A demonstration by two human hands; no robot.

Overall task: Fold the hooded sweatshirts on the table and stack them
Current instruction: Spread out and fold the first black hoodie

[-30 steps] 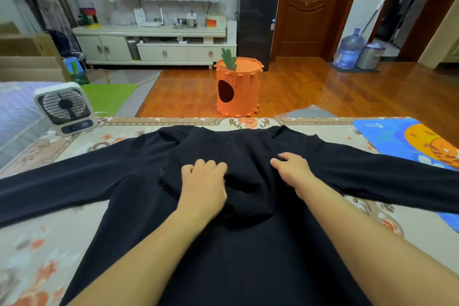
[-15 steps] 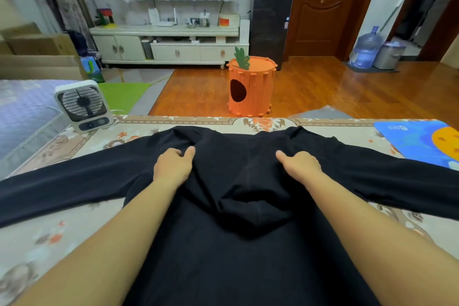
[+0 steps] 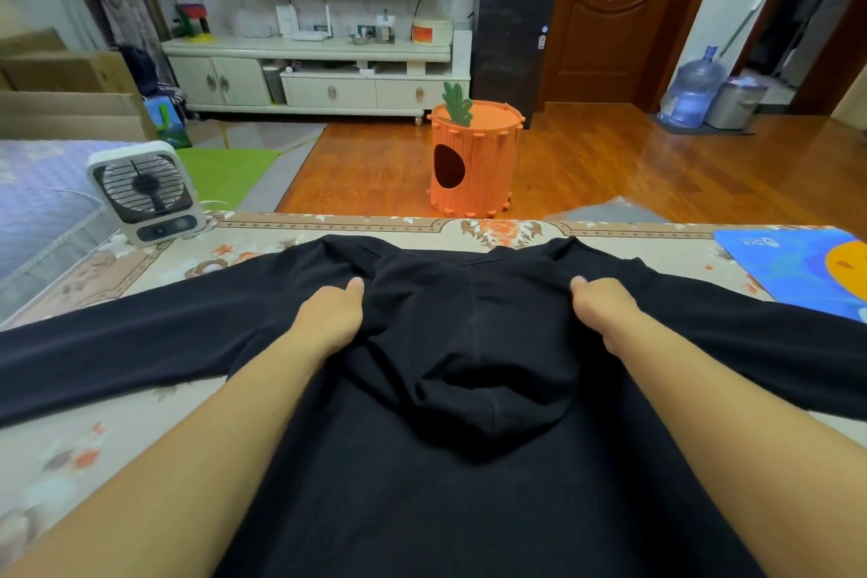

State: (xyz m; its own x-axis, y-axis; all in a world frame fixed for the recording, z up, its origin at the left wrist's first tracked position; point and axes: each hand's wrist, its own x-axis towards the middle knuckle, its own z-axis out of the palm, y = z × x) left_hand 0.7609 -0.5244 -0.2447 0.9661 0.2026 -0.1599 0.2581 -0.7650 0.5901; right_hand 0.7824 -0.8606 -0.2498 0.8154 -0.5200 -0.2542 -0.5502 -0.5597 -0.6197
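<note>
A black hooded sweatshirt [image 3: 422,507] lies flat on the floral-covered table [image 3: 117,451], collar at the far edge, sleeves stretched out left and right. Its hood [image 3: 492,385] is folded down over the middle of the body. My left hand [image 3: 328,317] sits at the left shoulder, fingers curled into the cloth with the thumb on top. My right hand [image 3: 603,310] grips the right shoulder the same way. Both forearms reach across the garment's body. No other sweatshirt is in view.
A small white fan [image 3: 145,192] stands at the table's far left corner. A blue and orange mat [image 3: 797,268] lies at the far right. Beyond the table edge, an orange carrot-shaped stool [image 3: 474,160] stands on the wooden floor.
My left hand left the hood's middle and went out to the left shoulder. My right hand shifted slightly outward. Both now curl into the cloth beside the hood.
</note>
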